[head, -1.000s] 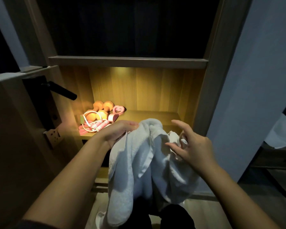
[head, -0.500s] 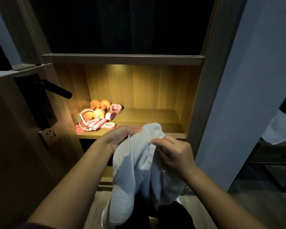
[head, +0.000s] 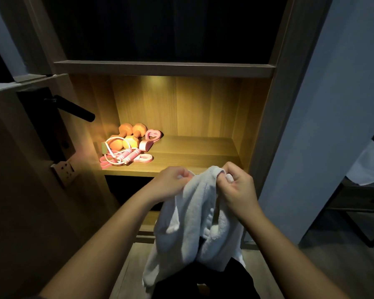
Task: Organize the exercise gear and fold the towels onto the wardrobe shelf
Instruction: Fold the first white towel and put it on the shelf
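Note:
A white towel (head: 194, 219) hangs bunched in front of the lit wardrobe shelf (head: 194, 156). My left hand (head: 171, 182) grips its top edge on the left, and my right hand (head: 238, 186) pinches the top edge on the right, both just below the shelf's front lip. At the shelf's left end lie orange dumbbells (head: 127, 137), a pink and white jump rope (head: 121, 156) and pink hand grips (head: 151, 137). The right half of the shelf is bare wood.
An open door with a black lever handle (head: 73, 108) stands close on the left. A pale wall panel (head: 333, 126) rises to the right of the wardrobe. White cloth (head: 369, 167) lies on dark furniture at the far right. The compartment above the shelf is dark.
My right hand went from open beside the towel to pinching its top edge. Both hands have lifted the towel's top and pulled a little apart.

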